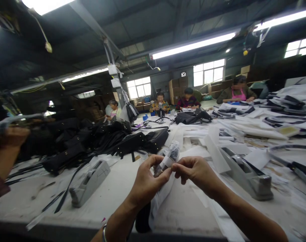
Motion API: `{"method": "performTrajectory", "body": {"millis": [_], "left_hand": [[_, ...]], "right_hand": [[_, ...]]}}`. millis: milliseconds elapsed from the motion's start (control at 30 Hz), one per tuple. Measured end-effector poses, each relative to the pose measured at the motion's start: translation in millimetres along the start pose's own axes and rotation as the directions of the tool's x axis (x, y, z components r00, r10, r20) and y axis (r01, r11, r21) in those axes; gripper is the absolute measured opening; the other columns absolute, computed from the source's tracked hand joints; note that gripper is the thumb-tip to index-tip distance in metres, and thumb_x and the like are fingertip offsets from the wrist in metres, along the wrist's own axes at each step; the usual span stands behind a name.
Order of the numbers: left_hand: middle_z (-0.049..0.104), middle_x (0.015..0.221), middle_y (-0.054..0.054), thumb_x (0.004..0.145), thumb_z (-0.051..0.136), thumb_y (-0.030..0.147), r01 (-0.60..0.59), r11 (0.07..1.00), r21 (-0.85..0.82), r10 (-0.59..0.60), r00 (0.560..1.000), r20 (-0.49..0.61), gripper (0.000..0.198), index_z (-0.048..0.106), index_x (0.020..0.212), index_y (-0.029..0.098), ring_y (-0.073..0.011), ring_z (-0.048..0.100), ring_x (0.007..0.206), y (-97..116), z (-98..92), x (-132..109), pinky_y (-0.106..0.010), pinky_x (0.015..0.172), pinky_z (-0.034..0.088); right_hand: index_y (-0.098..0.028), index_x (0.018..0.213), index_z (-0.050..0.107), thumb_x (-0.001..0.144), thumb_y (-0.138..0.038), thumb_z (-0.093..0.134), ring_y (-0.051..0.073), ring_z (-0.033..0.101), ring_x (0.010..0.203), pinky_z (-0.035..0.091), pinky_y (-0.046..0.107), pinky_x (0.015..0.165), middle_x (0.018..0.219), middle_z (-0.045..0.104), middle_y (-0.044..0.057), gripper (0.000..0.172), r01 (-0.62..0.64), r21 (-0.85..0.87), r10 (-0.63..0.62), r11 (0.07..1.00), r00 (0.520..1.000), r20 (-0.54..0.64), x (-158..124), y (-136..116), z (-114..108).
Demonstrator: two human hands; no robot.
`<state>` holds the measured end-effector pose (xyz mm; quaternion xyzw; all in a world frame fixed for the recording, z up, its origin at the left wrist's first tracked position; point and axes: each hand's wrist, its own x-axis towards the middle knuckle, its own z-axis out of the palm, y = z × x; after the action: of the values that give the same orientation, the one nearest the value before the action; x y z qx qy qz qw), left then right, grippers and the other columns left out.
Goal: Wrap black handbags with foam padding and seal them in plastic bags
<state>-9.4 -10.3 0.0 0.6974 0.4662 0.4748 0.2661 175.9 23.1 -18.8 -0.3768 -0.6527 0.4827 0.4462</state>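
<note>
Between the thumb and fingers of my left hand (144,183) is a small bundle wrapped in clear plastic and white paper (171,155). Something dark shows through the wrapping; its kind is unclear. My right hand (197,173) has its thumb and forefinger pinched at the bundle's near right side, touching the wrap. A longer white wrapped piece (163,201) with a dark end hangs below my hands near the table edge; whether it joins the bundle I cannot tell. The nearest things around are a grey tape dispenser (91,183) to the left and another tape dispenser (247,174) to the right.
Black bags (132,143) are heaped on the left of the white table (112,208). Dark straps (69,185) lie before them. White-wrapped pieces (289,107) pile up at right. A co-worker's raised hand (15,136) is at far left; several people sit across the table.
</note>
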Motion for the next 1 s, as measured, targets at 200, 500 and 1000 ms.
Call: {"method": "performTrajectory", "body": {"millis": [200, 500, 1000], "left_hand": [[0.068, 0.090, -0.004, 0.076, 0.075, 0.035, 0.040, 0.999, -0.036, -0.042, 0.998, -0.039, 0.025, 0.069, 0.091, 0.016, -0.0189, 0.063, 0.084, 7, 1.0, -2, -0.027, 0.074, 0.049], [0.068, 0.086, -0.004, 0.071, 0.078, 0.034, 0.072, 0.989, -0.132, -0.078, 0.996, -0.044, 0.030, 0.068, 0.091, 0.015, -0.0159, 0.061, 0.078, 11, 1.8, -3, -0.024, 0.069, 0.048], [0.068, 0.086, -0.003, 0.070, 0.078, 0.033, 0.063, 0.995, -0.075, -0.068, 0.996, -0.065, 0.031, 0.070, 0.095, 0.015, -0.0153, 0.060, 0.076, 11, 0.6, -4, -0.023, 0.065, 0.047]], "right_hand": [[-0.014, 0.070, 0.074, 0.073, -0.062, 0.075, 0.015, 0.059, 0.051, 0.047, 0.025, 0.052, 0.061, 0.068, 0.006, 0.048, 0.008, -0.022, -0.008, 1.000, 1.000, 0.004, 4, 10, -1], [-0.016, 0.068, 0.074, 0.070, -0.070, 0.071, 0.017, 0.057, 0.050, 0.046, 0.027, 0.050, 0.057, 0.065, 0.007, 0.055, 0.018, -0.102, -0.020, 0.995, 1.000, -0.019, 2, 13, -2], [-0.023, 0.082, 0.068, 0.086, -0.064, 0.056, 0.024, 0.067, 0.078, 0.052, 0.030, 0.070, 0.080, 0.071, 0.006, 0.043, 0.162, -0.310, -0.167, 0.937, 0.986, 0.010, 1, 40, -6]]}}
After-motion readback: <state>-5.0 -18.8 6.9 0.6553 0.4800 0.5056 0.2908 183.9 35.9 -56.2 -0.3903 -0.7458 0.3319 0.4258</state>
